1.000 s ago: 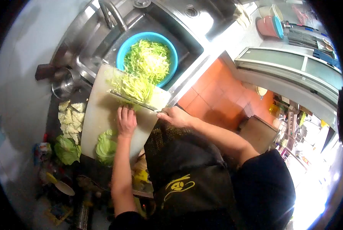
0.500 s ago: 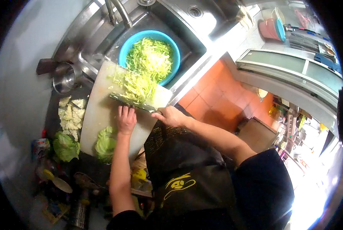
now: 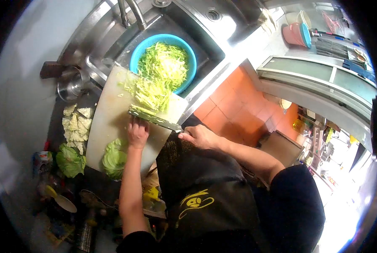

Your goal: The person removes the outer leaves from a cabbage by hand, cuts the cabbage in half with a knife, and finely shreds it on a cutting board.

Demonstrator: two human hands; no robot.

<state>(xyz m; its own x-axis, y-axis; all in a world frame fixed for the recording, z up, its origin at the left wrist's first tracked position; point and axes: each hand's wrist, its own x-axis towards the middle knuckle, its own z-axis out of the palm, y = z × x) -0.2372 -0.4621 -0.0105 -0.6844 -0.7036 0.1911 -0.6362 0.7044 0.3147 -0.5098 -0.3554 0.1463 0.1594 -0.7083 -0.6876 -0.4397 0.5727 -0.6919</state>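
Note:
My right hand [image 3: 200,137] is closed around the handle of a kitchen knife [image 3: 156,120]. The blade lies across the white cutting board [image 3: 106,116], bits of cabbage stuck to it. Close behind it is a heap of shredded cabbage [image 3: 152,95]. Against the near side of the blade, my left hand [image 3: 138,134] has its fingers bent and together; their tips and whatever is under them are hidden. Past the board's far edge, a blue basket [image 3: 192,69] in the sink holds more shredded cabbage [image 3: 163,61]. A cabbage piece [image 3: 114,159] rests at the board's near left.
Left of the board lie pale cabbage chunks [image 3: 76,128] and a green cabbage piece [image 3: 70,161]. A metal pot [image 3: 72,83] with a dark handle stands beside the sink [image 3: 209,46]. The faucet [image 3: 135,14] reaches over the basin. Orange floor tiles [image 3: 234,105] are at right.
My right hand and the knife have shifted slightly right and toward me. The blade's far end now covers my left fingertips, which showed more before. The shredded heap looks much the same.

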